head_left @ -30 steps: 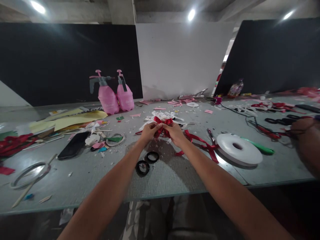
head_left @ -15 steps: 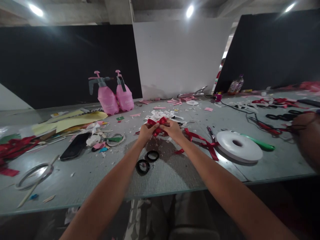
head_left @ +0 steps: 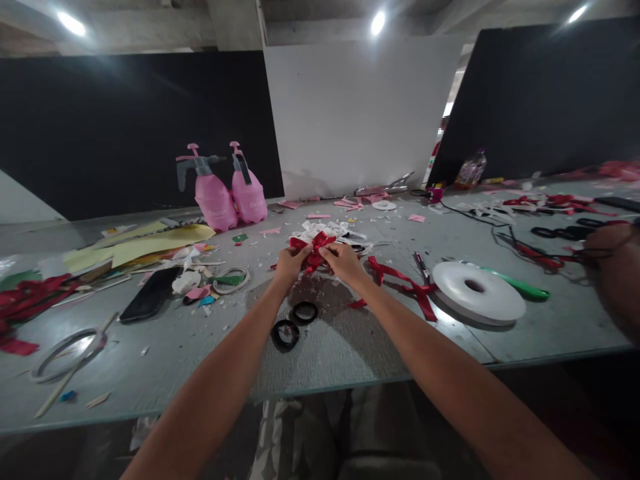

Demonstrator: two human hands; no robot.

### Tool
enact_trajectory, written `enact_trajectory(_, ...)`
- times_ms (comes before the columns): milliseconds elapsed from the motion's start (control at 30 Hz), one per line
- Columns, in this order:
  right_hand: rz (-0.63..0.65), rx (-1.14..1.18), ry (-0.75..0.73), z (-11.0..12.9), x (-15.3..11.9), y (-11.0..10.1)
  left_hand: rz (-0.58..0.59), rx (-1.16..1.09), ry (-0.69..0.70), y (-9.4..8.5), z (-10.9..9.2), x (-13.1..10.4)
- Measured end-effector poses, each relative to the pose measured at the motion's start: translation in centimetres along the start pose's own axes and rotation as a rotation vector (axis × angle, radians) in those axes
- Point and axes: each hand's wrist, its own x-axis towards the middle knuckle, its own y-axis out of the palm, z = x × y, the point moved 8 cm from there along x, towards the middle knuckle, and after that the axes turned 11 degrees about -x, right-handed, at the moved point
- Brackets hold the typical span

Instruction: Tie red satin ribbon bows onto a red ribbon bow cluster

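A red ribbon bow (head_left: 316, 252) with several loops is held between my two hands, just above the table. My left hand (head_left: 292, 264) pinches its left side, and my right hand (head_left: 342, 260) pinches its right side. Behind the bow lies a heap of white scraps (head_left: 325, 231). Nearer to me are black scissors, of which the two handle rings (head_left: 286, 334) show; their blades I cannot make out. To the right of my right hand, cut lengths of red ribbon (head_left: 400, 277) lie on the table.
A white ribbon spool (head_left: 477, 292) and a green-handled tool (head_left: 525, 287) lie at right, near another person's hand (head_left: 617, 267). At left are a black phone (head_left: 151, 293), a grey ring (head_left: 67, 353) and red ribbons (head_left: 35, 300). Two pink spray bottles (head_left: 216, 200) stand behind.
My hands have drawn slightly apart at the bow, and more of its red loops show between my fingers. The things on the table lie as before.
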Motion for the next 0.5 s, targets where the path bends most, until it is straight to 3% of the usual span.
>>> enact_trajectory(233, -0.044, -0.165, -0.079, 0.95, -0.2, -0.44, 0.015, 0.007, -0.026, 0.18, 0.75, 0.03)
enact_trajectory(500, -0.058, -0.155, -0.112, 0.92, -0.08, -0.45, 0.026, -0.195, -0.024, 0.38, 0.05, -0.28)
